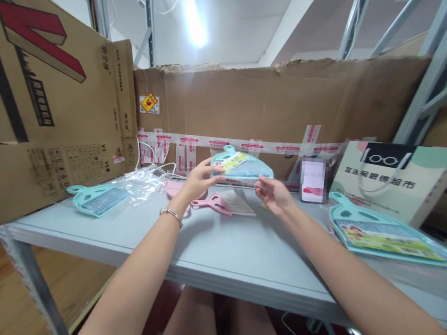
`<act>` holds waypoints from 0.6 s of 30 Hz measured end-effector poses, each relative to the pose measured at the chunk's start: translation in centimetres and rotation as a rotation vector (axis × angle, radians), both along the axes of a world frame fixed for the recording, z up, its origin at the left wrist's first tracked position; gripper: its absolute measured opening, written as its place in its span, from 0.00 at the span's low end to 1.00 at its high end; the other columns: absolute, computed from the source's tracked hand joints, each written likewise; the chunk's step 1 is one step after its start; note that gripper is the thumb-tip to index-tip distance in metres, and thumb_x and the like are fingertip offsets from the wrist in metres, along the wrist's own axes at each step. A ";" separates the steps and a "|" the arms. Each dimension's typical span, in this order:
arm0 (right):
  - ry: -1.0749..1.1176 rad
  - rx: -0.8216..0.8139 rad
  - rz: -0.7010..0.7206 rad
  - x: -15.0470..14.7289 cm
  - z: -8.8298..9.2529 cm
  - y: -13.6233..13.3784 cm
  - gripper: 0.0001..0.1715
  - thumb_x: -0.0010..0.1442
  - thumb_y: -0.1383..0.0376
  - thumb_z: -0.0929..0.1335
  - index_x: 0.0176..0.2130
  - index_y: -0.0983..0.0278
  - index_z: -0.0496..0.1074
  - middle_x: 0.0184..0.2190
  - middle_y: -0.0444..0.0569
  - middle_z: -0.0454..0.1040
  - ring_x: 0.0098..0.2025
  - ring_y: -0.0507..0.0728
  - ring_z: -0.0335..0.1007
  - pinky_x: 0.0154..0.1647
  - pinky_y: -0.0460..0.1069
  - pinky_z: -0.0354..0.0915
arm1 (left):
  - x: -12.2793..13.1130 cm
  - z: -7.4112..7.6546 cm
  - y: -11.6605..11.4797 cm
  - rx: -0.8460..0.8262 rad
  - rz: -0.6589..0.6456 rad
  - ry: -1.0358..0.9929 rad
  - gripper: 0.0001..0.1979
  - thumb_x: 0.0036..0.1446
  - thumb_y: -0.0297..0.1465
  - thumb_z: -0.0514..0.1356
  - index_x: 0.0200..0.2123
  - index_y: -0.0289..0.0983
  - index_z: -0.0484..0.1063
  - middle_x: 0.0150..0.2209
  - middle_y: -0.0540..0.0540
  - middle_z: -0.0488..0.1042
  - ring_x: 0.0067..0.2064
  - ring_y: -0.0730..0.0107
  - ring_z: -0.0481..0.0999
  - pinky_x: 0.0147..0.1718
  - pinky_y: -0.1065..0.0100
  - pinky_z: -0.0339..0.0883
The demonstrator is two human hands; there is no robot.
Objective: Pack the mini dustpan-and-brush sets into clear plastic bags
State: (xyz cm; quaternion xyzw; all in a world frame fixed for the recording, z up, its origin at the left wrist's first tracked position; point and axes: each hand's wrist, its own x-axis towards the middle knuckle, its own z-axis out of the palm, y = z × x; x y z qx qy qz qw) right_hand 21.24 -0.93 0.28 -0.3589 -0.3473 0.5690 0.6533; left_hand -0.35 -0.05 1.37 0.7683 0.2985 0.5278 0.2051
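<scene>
A teal dustpan and brush set (243,165), wrapped in clear plastic with a yellow-green label, is held up above the table. My left hand (201,178) grips its left end, thumb and fingers around the wrapper. At its lower right edge, my right hand (274,193) pinches the plastic. Beneath and behind them a pink hand brush (220,204) with pale bristles lies on the table, and a pink dustpan (174,189) sits partly hidden behind my left wrist.
Another teal set (99,199) lies at the left beside crumpled clear plastic (146,184). More wrapped teal sets (391,233) are at the right, before a paper bag (396,179). A phone (313,180) stands against the cardboard wall (253,102). A large carton (56,93) borders the table's left.
</scene>
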 end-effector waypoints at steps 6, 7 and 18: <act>-0.204 0.300 0.219 0.5 -0.2 -0.4 0.21 0.46 0.65 0.74 0.42 0.61 0.70 0.37 0.48 0.77 0.37 0.54 0.74 0.38 0.48 0.70 | 0.7 -0.2 -0.2 0.036 0.130 -0.169 0.07 0.52 0.33 0.61 0.29 0.38 0.77 0.56 0.42 0.67 0.60 0.61 0.61 0.58 0.64 0.52; -0.244 0.339 0.220 0.4 -0.3 -0.6 0.32 0.42 0.65 0.76 0.48 0.59 0.67 0.42 0.49 0.75 0.41 0.56 0.73 0.41 0.49 0.69 | 0.7 -0.3 -0.2 0.037 0.137 -0.169 0.07 0.52 0.33 0.61 0.29 0.37 0.77 0.56 0.42 0.66 0.61 0.60 0.61 0.58 0.63 0.52; -0.616 0.518 -0.119 0.8 -2.6 1.7 0.16 0.45 0.59 0.74 0.36 0.61 0.75 0.42 0.46 0.75 0.45 0.55 0.70 0.50 0.51 0.63 | 0.5 -1.3 0.8 0.013 0.143 -0.228 0.13 0.47 0.32 0.63 0.18 0.36 0.62 0.49 0.39 0.68 0.58 0.61 0.64 0.55 0.63 0.54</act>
